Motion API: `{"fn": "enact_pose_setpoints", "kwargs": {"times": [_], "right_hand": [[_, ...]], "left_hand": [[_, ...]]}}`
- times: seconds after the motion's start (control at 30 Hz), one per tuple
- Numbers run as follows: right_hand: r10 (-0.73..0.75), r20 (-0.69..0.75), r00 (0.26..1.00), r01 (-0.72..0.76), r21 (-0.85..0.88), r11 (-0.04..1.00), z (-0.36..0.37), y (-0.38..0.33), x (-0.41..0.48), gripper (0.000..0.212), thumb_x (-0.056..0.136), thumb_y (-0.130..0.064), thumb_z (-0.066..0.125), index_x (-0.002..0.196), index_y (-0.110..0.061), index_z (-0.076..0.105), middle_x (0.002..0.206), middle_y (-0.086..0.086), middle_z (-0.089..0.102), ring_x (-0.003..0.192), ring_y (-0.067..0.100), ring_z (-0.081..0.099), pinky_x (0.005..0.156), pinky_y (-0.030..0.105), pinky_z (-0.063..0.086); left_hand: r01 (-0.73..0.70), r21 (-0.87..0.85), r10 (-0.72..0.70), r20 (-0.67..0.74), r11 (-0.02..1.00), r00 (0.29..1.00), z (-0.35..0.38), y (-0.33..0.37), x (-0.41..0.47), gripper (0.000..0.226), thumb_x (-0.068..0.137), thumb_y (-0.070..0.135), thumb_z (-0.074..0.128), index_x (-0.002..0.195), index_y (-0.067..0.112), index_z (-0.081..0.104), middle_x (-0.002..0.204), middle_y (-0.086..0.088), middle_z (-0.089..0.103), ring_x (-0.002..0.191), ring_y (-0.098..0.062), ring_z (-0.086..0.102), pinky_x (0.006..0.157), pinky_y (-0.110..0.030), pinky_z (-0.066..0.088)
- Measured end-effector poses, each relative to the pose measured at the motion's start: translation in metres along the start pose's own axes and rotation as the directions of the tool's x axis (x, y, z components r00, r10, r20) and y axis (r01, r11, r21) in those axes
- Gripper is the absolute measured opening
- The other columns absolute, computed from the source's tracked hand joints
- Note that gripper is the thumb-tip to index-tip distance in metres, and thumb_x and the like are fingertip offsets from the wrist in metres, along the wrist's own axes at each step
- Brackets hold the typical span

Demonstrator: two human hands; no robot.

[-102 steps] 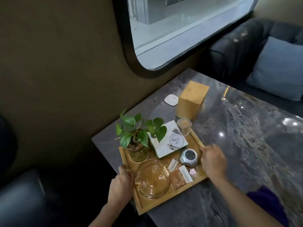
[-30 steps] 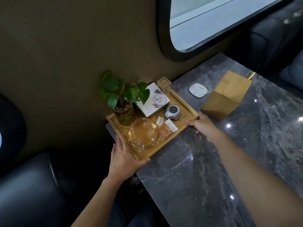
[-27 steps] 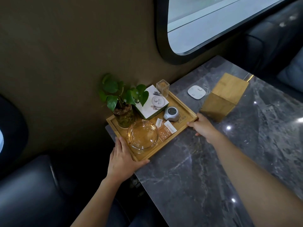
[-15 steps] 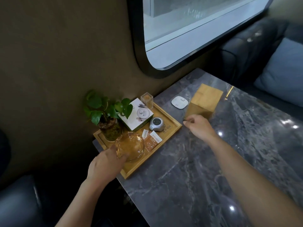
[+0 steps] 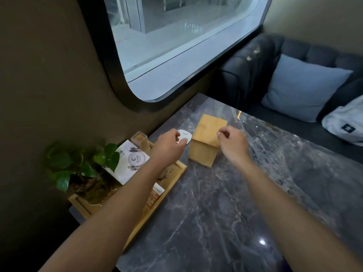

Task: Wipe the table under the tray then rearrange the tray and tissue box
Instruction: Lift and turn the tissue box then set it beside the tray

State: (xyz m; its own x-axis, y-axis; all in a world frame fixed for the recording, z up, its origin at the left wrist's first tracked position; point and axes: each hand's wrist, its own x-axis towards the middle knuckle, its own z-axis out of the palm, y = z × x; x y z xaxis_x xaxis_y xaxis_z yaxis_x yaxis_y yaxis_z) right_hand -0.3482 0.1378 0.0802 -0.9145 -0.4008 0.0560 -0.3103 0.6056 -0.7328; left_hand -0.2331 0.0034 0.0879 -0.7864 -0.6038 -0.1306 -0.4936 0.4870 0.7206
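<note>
The wooden tray [image 5: 175, 172] lies along the left edge of the grey marble table [image 5: 235, 203], next to the wall. My left forearm crosses over it and hides part of its contents. The wooden tissue box [image 5: 208, 138] stands upright just beyond the tray's far end. My left hand [image 5: 169, 148] hovers at the box's left side, fingers curled over a white pad [image 5: 186, 135], holding nothing. My right hand [image 5: 233, 144] is at the box's upper right edge with loosely curled fingers; no firm grip shows.
On the tray are a potted green plant [image 5: 78, 165], a white box [image 5: 131, 161], a small clear container [image 5: 139, 140] and paper packets [image 5: 155, 195]. A dark sofa with a blue cushion [image 5: 302, 85] and a white bag [image 5: 345, 124] lies beyond the table.
Both hands have left the tray, which now rests by the wall. They moved forward to either side of the tissue box, and my view turned right toward the sofa.
</note>
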Motion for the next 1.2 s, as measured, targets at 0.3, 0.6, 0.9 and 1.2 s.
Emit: {"fn": "enact_pose_setpoints", "kwargs": {"times": [0.3, 0.6, 0.9, 1.2], "right_hand": [[0.208, 0.162, 0.965, -0.250, 0.311, 0.917, 0.020, 0.013, 0.023, 0.045, 0.092, -0.035, 0.049, 0.132, -0.016, 0.040, 0.117, -0.008, 0.048, 0.108, 0.013, 0.048, 0.091, 0.031, 0.038], [0.284, 0.131, 0.950, -0.313, 0.415, 0.854, 0.035, 0.037, 0.039, 0.044, 0.091, -0.024, 0.053, 0.134, -0.021, 0.041, 0.126, 0.005, 0.057, 0.111, 0.022, 0.054, 0.098, 0.043, 0.044], [0.243, 0.139, 0.960, -0.278, 0.371, 0.886, 0.033, 0.039, 0.035, 0.079, 0.072, -0.072, 0.044, 0.134, -0.024, 0.041, 0.128, 0.002, 0.057, 0.116, 0.021, 0.053, 0.102, 0.048, 0.041], [-0.113, 0.284, 0.952, 0.131, -0.048, 0.990, 0.042, 0.006, 0.031, 0.066, 0.084, -0.054, 0.049, 0.140, -0.023, 0.031, 0.143, 0.002, 0.040, 0.128, 0.020, 0.039, 0.104, 0.044, 0.038]], "left_hand": [[0.130, -0.209, -0.089, 0.196, 0.969, 0.977, 0.047, 0.022, 0.059, 0.057, 0.087, 0.040, 0.052, 0.132, 0.007, 0.041, 0.138, -0.012, 0.049, 0.123, -0.027, 0.049, 0.101, -0.042, 0.042], [0.174, -0.422, -0.081, 0.228, 0.890, 0.970, 0.078, 0.030, 0.066, 0.056, 0.074, 0.043, 0.059, 0.120, 0.014, 0.049, 0.114, -0.004, 0.061, 0.104, -0.024, 0.059, 0.089, -0.041, 0.049], [0.315, -0.419, -0.169, 0.349, 0.852, 0.922, 0.069, 0.033, 0.081, 0.061, 0.079, 0.057, 0.051, 0.121, 0.013, 0.050, 0.120, -0.006, 0.059, 0.103, -0.024, 0.057, 0.092, -0.045, 0.048], [0.385, -0.383, -0.200, 0.441, 0.840, 0.875, 0.039, 0.014, 0.090, 0.078, 0.075, 0.063, 0.053, 0.133, 0.012, 0.041, 0.124, 0.000, 0.044, 0.104, -0.017, 0.044, 0.086, -0.032, 0.033]]}}
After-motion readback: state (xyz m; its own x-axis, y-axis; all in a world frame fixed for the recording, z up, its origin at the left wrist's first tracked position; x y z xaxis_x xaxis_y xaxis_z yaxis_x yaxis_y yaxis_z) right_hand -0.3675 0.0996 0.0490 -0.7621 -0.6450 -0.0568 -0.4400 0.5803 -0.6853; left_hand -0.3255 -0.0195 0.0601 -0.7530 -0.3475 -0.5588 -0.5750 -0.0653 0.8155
